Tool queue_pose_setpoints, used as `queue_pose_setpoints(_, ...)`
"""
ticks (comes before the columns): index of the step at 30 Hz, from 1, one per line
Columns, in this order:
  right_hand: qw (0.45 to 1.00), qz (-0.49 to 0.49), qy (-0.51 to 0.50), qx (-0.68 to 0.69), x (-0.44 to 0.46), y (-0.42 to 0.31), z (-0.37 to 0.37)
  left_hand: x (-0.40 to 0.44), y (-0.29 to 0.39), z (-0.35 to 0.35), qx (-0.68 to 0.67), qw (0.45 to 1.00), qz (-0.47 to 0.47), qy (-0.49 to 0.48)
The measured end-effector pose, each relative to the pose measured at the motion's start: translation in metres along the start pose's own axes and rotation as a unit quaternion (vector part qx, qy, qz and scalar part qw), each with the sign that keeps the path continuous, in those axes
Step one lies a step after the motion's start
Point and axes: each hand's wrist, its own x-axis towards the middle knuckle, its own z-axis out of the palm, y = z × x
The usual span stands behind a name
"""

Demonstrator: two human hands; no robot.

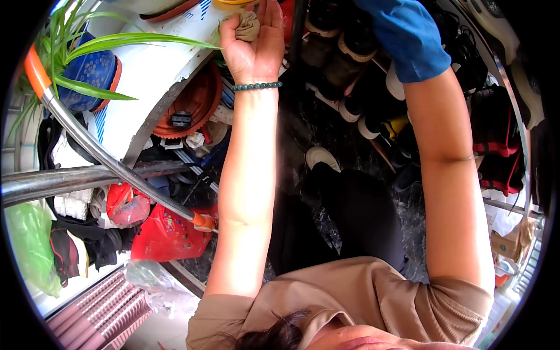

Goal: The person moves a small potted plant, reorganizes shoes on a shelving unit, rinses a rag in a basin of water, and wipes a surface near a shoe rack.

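At the top, my left hand [256, 55] is turned palm up, with a beaded bracelet [256, 86] round its wrist. A crumpled brown cloth [248, 26] lies between its thumb and fingers. The hand is beside a white ledge [169, 61] bearing potted plants. My right arm reaches up at the right, and blue fabric [411, 44] covers the hand down to the wrist. Its fingers are hidden under the fabric, at the frame's top edge. Shoes [356, 35] stand close to the left of it.
A spider plant [111, 44] and a blue pot [90, 76] are at upper left. A metal pole [111, 163] with orange ends crosses in front. Below are a terracotta dish [198, 105], a red bag [169, 233] and a green bag [32, 245]. Shoe racks line the right.
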Motion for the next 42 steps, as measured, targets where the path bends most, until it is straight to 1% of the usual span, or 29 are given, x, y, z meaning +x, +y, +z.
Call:
queue_pose_setpoints(2,1.000,-0.006,0.005,-0.003,-0.009,0.001,-0.005,-0.004,-0.001,-0.002,0.015,1.000,0.006,-0.014)
queue_pose_setpoints(4,1.000,-0.014,0.008,-0.004,-0.021,-0.002,-0.011,-0.020,0.000,-0.004,0.066,0.997,0.010,0.041)
queue_pose_setpoints(5,1.000,-0.017,0.009,-0.003,-0.028,-0.005,-0.015,-0.035,-0.002,-0.008,0.098,0.989,0.044,0.102)
queue_pose_setpoints(6,0.996,0.033,-0.058,0.066,-0.039,-0.024,-0.034,-0.053,-0.005,-0.016,0.128,0.975,0.079,0.161)
queue_pose_setpoints(7,0.981,0.092,-0.117,0.127,-0.051,-0.043,-0.053,-0.076,-0.005,-0.026,0.180,0.962,0.058,0.197)
queue_pose_setpoints(8,0.938,0.268,-0.187,0.118,-0.058,-0.042,-0.055,-0.105,-0.008,-0.037,0.204,0.945,0.072,0.246)
queue_pose_setpoints(9,0.860,0.432,-0.251,0.104,-0.066,-0.035,-0.054,-0.130,-0.009,-0.051,0.242,0.934,0.059,0.257)
queue_pose_setpoints(10,0.894,0.369,-0.215,0.134,-0.092,-0.017,-0.039,-0.153,-0.006,-0.071,0.248,0.920,0.039,0.301)
queue_pose_setpoints(11,0.923,0.299,-0.181,0.164,-0.118,0.001,-0.024,-0.174,-0.006,-0.090,0.275,0.901,0.055,0.331)
queue_pose_setpoints(12,0.943,0.227,-0.149,0.190,-0.144,0.019,-0.010,-0.189,-0.011,-0.087,0.329,0.862,0.065,0.380)
queue_pose_setpoints(13,0.954,0.201,-0.187,0.119,-0.164,0.028,0.002,-0.200,-0.011,-0.100,0.371,0.838,0.099,0.387)
queue_pose_setpoints(14,0.964,0.153,-0.210,0.054,-0.189,0.048,0.020,-0.206,-0.008,-0.103,0.379,0.832,0.088,0.395)
queue_pose_setpoints(16,0.945,0.198,-0.238,0.103,-0.245,0.085,0.065,-0.208,-0.003,-0.112,0.386,0.824,0.081,0.406)
queue_pose_setpoints(18,0.921,0.229,-0.272,0.157,-0.283,0.113,0.101,-0.204,0.004,-0.126,0.426,0.807,0.022,0.409)
queue_pose_setpoints(19,0.921,0.226,-0.273,0.159,-0.299,0.129,0.119,-0.203,0.006,-0.136,0.427,0.806,0.026,0.409)
queue_pose_setpoints(21,0.917,0.220,-0.309,0.125,-0.327,0.162,0.152,-0.202,0.010,-0.162,0.437,0.770,-0.002,0.464)
queue_pose_setpoints(22,0.916,0.220,-0.310,0.128,-0.337,0.176,0.167,-0.204,0.012,-0.171,0.437,0.757,-0.009,0.486)
queue_pose_setpoints(23,0.929,0.197,-0.290,0.116,-0.345,0.190,0.182,-0.207,0.014,-0.179,0.437,0.756,-0.008,0.487)
queue_pose_setpoints(24,0.941,0.174,-0.269,0.103,-0.352,0.203,0.195,-0.211,0.016,-0.185,0.454,0.743,-0.012,0.491)
queue_pose_setpoints(26,0.942,0.182,-0.262,0.107,-0.362,0.226,0.221,-0.220,0.018,-0.191,0.472,0.723,-0.021,0.503)
queue_pose_setpoints(27,0.942,0.191,-0.254,0.112,-0.361,0.230,0.228,-0.224,0.019,-0.193,0.472,0.723,-0.020,0.504)
queue_pose_setpoints(29,0.933,0.206,-0.272,0.111,-0.359,0.238,0.235,-0.234,0.021,-0.195,0.494,0.702,-0.031,0.512)
queue_pose_setpoints(30,0.925,0.223,-0.289,0.109,-0.359,0.240,0.239,-0.239,0.023,-0.197,0.498,0.704,-0.030,0.506)
queue_pose_setpoints(34,0.917,0.239,-0.288,0.138,-0.369,0.251,0.254,-0.249,0.028,-0.204,0.501,0.684,-0.026,0.529)
queue_pose_setpoints(35,0.902,0.266,-0.280,0.191,-0.368,0.248,0.252,-0.249,0.030,-0.205,0.511,0.681,-0.028,0.524)
queue_pose_setpoints(37,0.883,0.296,-0.273,0.242,-0.370,0.239,0.242,-0.252,0.031,-0.206,0.520,0.676,-0.033,0.521)
queue_pose_setpoints(39,0.897,0.302,-0.319,0.055,-0.337,0.206,0.212,-0.251,0.033,-0.203,0.526,0.678,-0.035,0.512)
queue_pose_setpoints(40,0.897,0.300,-0.320,0.055,-0.326,0.193,0.203,-0.249,0.034,-0.201,0.525,0.679,-0.033,0.512)
queue_pose_setpoints(42,0.951,0.241,-0.193,0.014,-0.301,0.170,0.188,-0.251,0.034,-0.196,0.550,0.669,-0.042,0.498)
